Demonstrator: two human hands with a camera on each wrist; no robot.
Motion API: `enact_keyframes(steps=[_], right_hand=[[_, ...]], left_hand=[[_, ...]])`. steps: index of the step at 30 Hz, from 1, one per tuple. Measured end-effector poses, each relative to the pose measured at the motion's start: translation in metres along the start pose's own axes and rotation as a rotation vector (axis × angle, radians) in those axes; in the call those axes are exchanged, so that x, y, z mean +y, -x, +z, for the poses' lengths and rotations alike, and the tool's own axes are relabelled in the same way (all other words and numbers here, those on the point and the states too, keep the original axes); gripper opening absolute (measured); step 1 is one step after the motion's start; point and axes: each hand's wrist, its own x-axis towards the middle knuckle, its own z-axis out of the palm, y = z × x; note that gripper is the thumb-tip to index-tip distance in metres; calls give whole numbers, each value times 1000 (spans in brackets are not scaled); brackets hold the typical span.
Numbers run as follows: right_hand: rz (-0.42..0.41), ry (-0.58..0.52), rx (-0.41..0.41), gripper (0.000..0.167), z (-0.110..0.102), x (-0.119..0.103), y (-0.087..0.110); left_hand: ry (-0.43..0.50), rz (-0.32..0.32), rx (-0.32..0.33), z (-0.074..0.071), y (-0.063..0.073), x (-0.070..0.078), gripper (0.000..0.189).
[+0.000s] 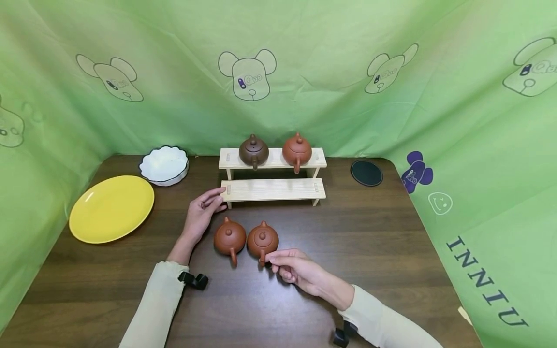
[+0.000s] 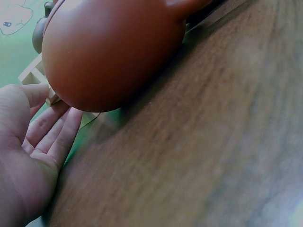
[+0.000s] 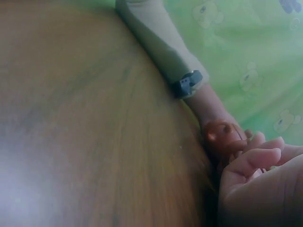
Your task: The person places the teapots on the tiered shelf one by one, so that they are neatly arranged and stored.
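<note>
My left hand (image 1: 202,215) is at the left end of the low wooden stand (image 1: 274,189), thumb and fingers holding its end. In the left wrist view, a teapot (image 2: 113,52) hides part of that hand's fingertips. My right hand (image 1: 300,273) pinches the handle of a reddish-brown clay teapot (image 1: 262,237) on the table. Just left of it, nearly touching, sits a similar teapot (image 1: 228,237). On the stand's upper step are a dark brown teapot (image 1: 254,151) and an orange-red teapot (image 1: 297,150). The lower step holds no teapot.
To the left lie a yellow oval plate (image 1: 111,209) and a white scalloped dish (image 1: 164,166). A dark round coaster (image 1: 367,173) is at the back right. Green printed cloth (image 1: 322,111) hangs around the back and sides of the brown wooden table (image 1: 374,241).
</note>
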Motion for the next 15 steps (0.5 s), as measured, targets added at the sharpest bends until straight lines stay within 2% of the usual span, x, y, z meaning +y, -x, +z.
enact_keyframes(steps=[7, 15], right_hand=[[-41, 49, 46, 17, -4, -1, 1], [-30, 49, 20, 17, -6, 1, 2]], left_hand=[[-2, 1, 0, 0, 1, 0, 36], [11, 20, -5, 0, 1, -1, 36]])
